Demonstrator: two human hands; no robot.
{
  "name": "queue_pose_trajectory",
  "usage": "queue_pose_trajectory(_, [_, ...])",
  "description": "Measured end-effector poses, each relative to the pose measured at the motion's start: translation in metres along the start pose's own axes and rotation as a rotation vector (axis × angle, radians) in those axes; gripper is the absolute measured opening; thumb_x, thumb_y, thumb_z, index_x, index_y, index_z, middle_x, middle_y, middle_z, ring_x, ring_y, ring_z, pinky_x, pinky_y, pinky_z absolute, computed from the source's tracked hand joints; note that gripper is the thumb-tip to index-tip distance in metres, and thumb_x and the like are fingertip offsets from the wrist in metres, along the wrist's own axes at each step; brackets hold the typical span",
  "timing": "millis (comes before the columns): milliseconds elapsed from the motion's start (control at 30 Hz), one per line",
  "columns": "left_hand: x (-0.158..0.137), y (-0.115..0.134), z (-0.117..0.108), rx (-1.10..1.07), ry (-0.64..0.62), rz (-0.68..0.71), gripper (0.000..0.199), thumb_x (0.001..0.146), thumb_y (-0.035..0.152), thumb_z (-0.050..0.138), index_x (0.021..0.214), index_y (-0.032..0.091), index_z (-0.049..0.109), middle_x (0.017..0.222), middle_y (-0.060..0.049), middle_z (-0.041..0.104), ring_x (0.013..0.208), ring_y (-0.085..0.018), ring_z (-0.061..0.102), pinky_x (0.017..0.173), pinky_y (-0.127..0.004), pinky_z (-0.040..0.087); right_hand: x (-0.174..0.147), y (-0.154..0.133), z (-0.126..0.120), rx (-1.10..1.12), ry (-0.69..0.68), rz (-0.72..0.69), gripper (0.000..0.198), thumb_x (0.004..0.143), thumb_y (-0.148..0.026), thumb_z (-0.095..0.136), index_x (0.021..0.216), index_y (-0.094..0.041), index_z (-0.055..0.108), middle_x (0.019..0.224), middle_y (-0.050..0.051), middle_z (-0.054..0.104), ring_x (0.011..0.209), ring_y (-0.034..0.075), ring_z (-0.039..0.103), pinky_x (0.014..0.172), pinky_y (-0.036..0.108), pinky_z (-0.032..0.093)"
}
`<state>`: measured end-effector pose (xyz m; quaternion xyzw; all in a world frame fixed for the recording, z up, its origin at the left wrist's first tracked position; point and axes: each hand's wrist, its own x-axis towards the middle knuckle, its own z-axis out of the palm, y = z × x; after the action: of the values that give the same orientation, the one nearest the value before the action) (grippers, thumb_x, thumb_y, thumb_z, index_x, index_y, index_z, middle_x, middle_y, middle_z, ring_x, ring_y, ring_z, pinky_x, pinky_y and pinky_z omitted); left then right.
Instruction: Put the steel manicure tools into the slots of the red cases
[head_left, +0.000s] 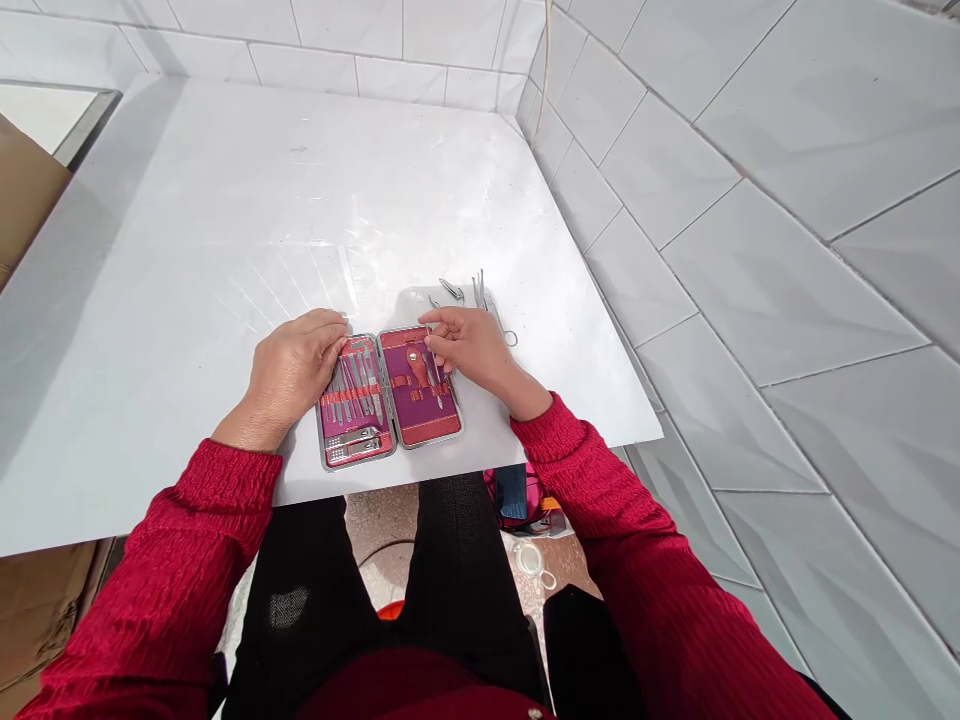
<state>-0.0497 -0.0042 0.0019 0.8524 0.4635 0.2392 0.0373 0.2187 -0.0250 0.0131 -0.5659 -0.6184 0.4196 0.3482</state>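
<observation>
An open manicure case (427, 432) lies on the white table, its two halves spread flat. Its left half holds several slim metal tools (352, 390) under a red strap, with two nail clippers (354, 446) below them. My left hand (296, 365) is closed on the upper left edge of this half. Over the purple right half, my right hand (472, 345) pinches a thin metal manicure tool (433, 352). In that half, a red leather strap with a snap (417, 366) and a few slim tools show. My right fingers partly cover the upper right corner.
Beyond my right hand lie loose metal tools: a nipper-like tool (451, 290) and scissors (511, 338), partly hidden. The white table (225, 200) meets tiled walls (675, 230) at the back and right. A cardboard box (26, 190) stands at the left.
</observation>
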Motion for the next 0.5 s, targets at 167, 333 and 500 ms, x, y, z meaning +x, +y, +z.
queue_pose_trajectory(167, [-0.0003,-0.0011,0.001,-0.012,0.011,0.002,0.035,0.104,0.032,0.042,0.105,0.024,0.076,0.125,-0.006,0.075,0.108,-0.026,0.071,0.083,-0.04,0.057,-0.0014,-0.0027,-0.0001,0.012,0.007,0.016,0.027,0.088,-0.018,0.063,0.112,-0.021,0.074,0.074,0.0,0.07,0.06,0.014,0.064,0.055,0.031,0.057])
queue_pose_trajectory(333, [-0.0004,-0.0004,0.0007,-0.002,0.007,-0.006,0.034,0.104,0.033,0.042,0.105,0.025,0.076,0.125,-0.005,0.075,0.109,-0.025,0.07,0.082,-0.039,0.057,-0.0026,-0.0049,0.0002,0.014,-0.005,0.037,0.029,0.088,-0.018,0.064,0.114,-0.019,0.075,0.07,0.001,0.068,0.059,0.015,0.063,0.057,0.033,0.057])
queue_pose_trajectory(500, [-0.0001,-0.0006,0.001,0.006,0.008,0.002,0.036,0.105,0.033,0.041,0.106,0.024,0.076,0.125,-0.006,0.074,0.108,-0.026,0.071,0.082,-0.039,0.058,-0.0027,-0.0042,0.0003,-0.046,-0.016,0.041,0.031,0.089,-0.021,0.061,0.116,-0.017,0.076,0.065,0.0,0.065,0.06,0.015,0.063,0.06,0.032,0.053])
